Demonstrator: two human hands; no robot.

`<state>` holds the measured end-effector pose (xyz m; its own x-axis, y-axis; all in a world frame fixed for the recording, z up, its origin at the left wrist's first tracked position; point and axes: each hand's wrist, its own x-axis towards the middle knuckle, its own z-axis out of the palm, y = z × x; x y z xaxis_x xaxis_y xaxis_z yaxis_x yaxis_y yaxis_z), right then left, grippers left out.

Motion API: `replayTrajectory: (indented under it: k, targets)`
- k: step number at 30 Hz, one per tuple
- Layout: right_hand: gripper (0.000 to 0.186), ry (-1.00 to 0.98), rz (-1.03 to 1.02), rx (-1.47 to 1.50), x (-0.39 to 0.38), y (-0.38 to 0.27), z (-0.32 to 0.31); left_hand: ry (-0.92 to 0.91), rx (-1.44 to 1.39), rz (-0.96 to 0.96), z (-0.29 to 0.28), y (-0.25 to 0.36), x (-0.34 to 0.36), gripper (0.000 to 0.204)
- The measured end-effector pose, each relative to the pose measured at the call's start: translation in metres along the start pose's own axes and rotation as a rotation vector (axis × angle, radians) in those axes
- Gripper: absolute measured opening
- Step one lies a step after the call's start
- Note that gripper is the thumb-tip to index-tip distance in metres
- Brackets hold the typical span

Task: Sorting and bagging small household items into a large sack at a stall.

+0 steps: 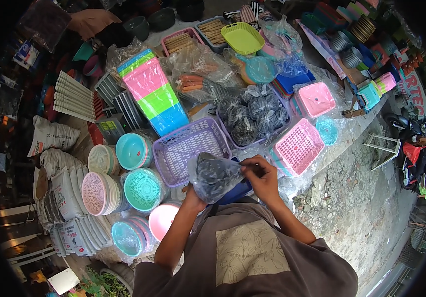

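A clear plastic bag (216, 179) with dark grey or black contents is in front of my chest; what is inside cannot be made out. My left hand (193, 200) supports the bag from below on its left side, its fingers mostly hidden. At the bag's gathered neck, my right hand (262, 179) pinches the plastic between thumb and fingers. Just beyond the bag stands a purple lattice basket (173, 154), its bottom showing. To its right, several similar knotted bags (262, 111) fill a second purple basket. Something dark blue (236, 193) lies under the held bag.
Stacked round colanders and basins (142, 189) stand on the left, beside white sacks (69, 193). Beyond the baskets are wrapped coloured trays (153, 89) and a yellow-green basket (242, 38). Pink square baskets (300, 147) sit at right, near the rough concrete ground (344, 213).
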<state>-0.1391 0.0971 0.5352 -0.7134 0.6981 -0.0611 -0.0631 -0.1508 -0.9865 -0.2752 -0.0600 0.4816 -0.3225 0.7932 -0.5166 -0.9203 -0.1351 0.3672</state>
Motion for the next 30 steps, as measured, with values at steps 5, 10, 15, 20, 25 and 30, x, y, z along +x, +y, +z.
replayTrajectory:
  k: [5,10,15,20,25,30]
  targets:
    - [0.02,0.066,0.202,-0.036,0.016,0.029,-0.016,0.014,0.277,0.398,0.011,0.0,0.01,0.034]
    - [0.025,-0.073,0.483,0.411,0.027,0.081,-0.037,-0.043,0.668,0.401,0.046,0.017,0.009,0.039]
    - [0.023,-0.009,0.628,0.537,0.038,0.084,-0.041,-0.052,0.696,0.351,0.049,0.016,0.038,0.035]
    - [0.026,0.167,0.51,0.346,0.069,0.098,-0.069,0.092,0.31,-0.037,0.029,0.002,0.098,0.038]
    - [0.036,0.262,0.492,0.127,0.128,0.12,-0.12,0.201,0.467,-0.126,0.043,-0.03,0.192,0.045]
    - [0.046,0.369,0.38,-0.063,0.24,0.158,-0.198,0.196,0.575,-0.077,0.084,-0.039,0.333,0.051]
